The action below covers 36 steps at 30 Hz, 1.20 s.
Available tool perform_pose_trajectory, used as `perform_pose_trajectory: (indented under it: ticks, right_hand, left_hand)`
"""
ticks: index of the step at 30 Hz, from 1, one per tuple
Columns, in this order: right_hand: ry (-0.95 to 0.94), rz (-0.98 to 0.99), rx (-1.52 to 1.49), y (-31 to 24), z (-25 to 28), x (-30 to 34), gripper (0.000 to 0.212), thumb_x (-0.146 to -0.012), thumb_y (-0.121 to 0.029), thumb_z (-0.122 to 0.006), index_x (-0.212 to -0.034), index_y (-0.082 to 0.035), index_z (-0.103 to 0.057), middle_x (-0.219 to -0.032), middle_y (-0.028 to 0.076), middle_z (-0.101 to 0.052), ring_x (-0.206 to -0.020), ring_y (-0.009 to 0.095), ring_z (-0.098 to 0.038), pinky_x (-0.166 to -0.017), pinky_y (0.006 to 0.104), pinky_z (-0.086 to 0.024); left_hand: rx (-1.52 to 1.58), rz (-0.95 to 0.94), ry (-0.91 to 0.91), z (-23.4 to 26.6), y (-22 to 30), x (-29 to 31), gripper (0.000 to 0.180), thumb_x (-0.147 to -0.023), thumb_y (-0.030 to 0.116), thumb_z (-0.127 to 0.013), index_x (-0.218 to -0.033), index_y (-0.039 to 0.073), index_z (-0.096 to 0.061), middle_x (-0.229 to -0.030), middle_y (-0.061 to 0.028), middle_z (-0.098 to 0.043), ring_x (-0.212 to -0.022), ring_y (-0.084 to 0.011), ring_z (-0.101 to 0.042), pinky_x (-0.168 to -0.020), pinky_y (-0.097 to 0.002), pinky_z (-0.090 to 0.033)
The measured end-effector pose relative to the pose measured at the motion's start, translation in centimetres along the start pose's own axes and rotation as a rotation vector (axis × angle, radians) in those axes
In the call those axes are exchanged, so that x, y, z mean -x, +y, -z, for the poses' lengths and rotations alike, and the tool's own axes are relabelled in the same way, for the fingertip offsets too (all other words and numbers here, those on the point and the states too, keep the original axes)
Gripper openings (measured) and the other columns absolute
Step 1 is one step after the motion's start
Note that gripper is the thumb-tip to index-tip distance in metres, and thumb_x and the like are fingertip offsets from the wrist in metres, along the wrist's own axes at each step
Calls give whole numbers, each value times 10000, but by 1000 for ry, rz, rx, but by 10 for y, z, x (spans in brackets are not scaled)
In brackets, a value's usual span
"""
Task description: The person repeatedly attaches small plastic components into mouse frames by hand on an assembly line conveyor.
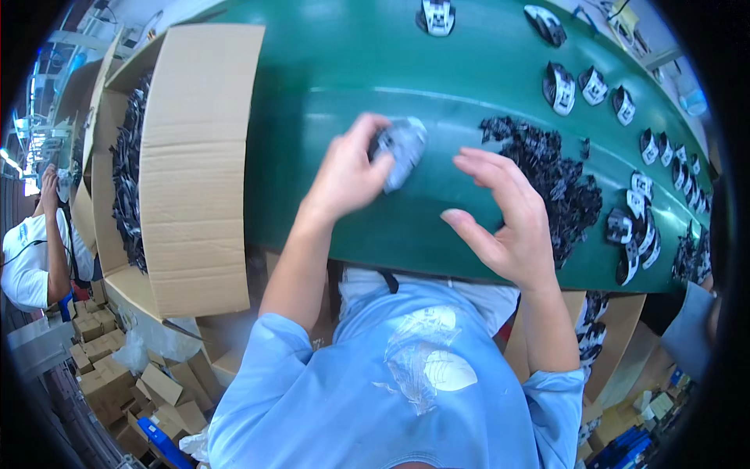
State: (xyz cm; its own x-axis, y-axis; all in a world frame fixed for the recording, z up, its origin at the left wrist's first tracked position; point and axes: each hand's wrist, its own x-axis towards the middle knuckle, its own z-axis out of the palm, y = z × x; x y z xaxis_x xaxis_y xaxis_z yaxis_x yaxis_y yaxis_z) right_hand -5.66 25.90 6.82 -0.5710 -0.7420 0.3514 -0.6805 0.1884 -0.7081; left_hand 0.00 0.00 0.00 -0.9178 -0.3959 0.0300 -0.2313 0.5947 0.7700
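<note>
Held in my left hand [344, 173] is a smooth, rounded grey shell [406, 148], shaped like a computer mouse. The fingers and thumb grip its left side, just above the green work surface [328, 102]. My right hand [509, 219] hovers to the right of the shell with thumb and fingers apart, holding nothing. Beyond that hand lies a heap of small black plastic parts [558, 184], partly covered by it. The underside of the grey shell is hidden.
A large cardboard box [199, 168] full of black parts [131, 180] stands on the left. Black-and-white mouse-shaped pieces [559, 88] are spread at the right, some in a cluster [642, 219]. Another person [51, 250] works far left; a co-worker's sleeve [687, 320] shows at right.
</note>
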Motion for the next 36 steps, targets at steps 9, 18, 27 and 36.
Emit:
perform_pose_trajectory:
  ticks: [9, 18, 27, 36]
  right_hand:
    - [-19, -158, -52, 23, 54, 48, 343, -774, -138, -837, -1082, -24, -736, -1146, 171, -718, -1018, 334, -700, -874, 400, -558]
    - [200, -344, -16, 78, 103, 24, 86, -890, -10, -724, -959, 41, -720, -903, 114, -737, -805, 169, -692, -742, 298, -540]
    - [287, -124, 338, 220, -44, -230, 648, -872, -548, -745, -1411, -210, -622, -1431, 242, -579, -1330, 424, -533, -1124, 487, -425]
    - [237, -347, 329, 223, -80, -242, 516, -816, -358, -757, -1313, -258, -660, -1456, 195, -520, -1303, 407, -543, -1086, 478, -481]
  left_hand:
    - [-644, -183, 372, -18, -15, -144, 534, -913, 264, -720, -1377, 70, -538, -1304, -188, -620, -1162, -409, -630, -932, -491, -546]
    - [-90, -118, 433, 43, -16, -84, 251, -959, 163, -697, -1136, -15, -686, -1046, -189, -757, -968, -261, -742, -851, -370, -563]
    - [394, 747, -189, 104, -100, 316, 430, -933, 261, -749, -1269, 21, -631, -1150, -53, -663, -1044, -151, -631, -902, -298, -521]
    - [-893, 1009, -419, 120, -81, 425, 571, -962, 483, -652, -1313, 32, -652, -1149, -251, -719, -1010, -415, -698, -855, -463, -574]
